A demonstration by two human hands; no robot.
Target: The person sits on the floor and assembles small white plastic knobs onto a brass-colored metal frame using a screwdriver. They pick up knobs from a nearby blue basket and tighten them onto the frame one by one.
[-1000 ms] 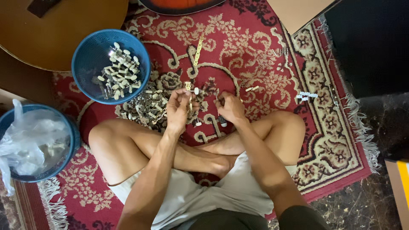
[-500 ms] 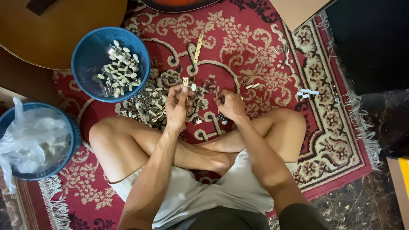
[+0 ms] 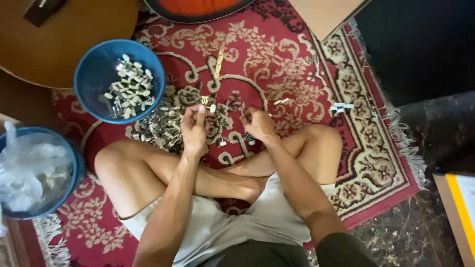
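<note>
A person sits cross-legged on a red rug [image 3: 297,64] with cream swirls. The left hand [image 3: 194,129] is curled, and its fingers pinch a small metal part [image 3: 207,104] with a gold end and a white oval knob. The part is tiny and sticks up just above the fingertips, out in front of the knees. The right hand [image 3: 258,123] is near it, fingers bent close together, but I cannot tell what they pinch. A small dark and silver bit [image 3: 250,138] lies just under that hand. A big pile of the same little parts [image 3: 161,123] lies on the rug beside the left hand. A blue bowl [image 3: 94,79] holds more of them, silver with white knobs. Another blue bowl [image 3: 74,170] holds clear plastic bags [image 3: 29,168]. A thin gold strip [image 3: 219,63] lies farther up the rug.
</note>
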